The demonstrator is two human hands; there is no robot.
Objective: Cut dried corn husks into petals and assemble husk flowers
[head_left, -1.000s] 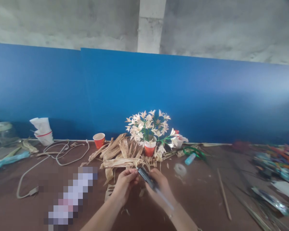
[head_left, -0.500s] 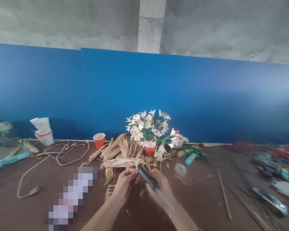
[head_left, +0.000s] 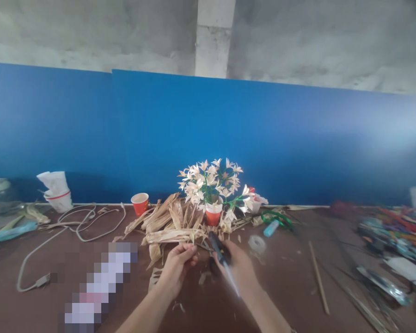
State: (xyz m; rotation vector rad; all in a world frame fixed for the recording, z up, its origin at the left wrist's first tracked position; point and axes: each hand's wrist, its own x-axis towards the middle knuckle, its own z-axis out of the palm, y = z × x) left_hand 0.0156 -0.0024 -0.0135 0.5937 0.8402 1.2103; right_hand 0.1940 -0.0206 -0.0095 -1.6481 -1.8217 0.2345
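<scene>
My right hand [head_left: 241, 266] is wrapped around a black glue gun [head_left: 218, 247], with a translucent glue stick [head_left: 232, 280] poking out of its rear toward me. The fingers of my left hand [head_left: 178, 263] are pinched together just left of the gun, with a small pale sliver [head_left: 193, 237] at their tips. Its exact kind is too small to make out. Beyond both hands lies a heap of dried corn husks [head_left: 173, 219]. Behind it, a red-and-white paper cup [head_left: 213, 216] holds a bunch of cream husk flowers [head_left: 211, 180] on green stems.
Another paper cup [head_left: 140, 204] stands left of the husks. A white cable [head_left: 86, 222] loops across the left side. To the right lie a tape roll [head_left: 257, 244], a blue tube [head_left: 271, 228], a thin stick [head_left: 319, 277] and coloured clutter [head_left: 395, 226]. A blue panel [head_left: 208, 120] rises behind.
The glue gun in my right hand has shifted right and its front end has drawn away from my left fingertips. My left hand stays pinched in nearly the same place.
</scene>
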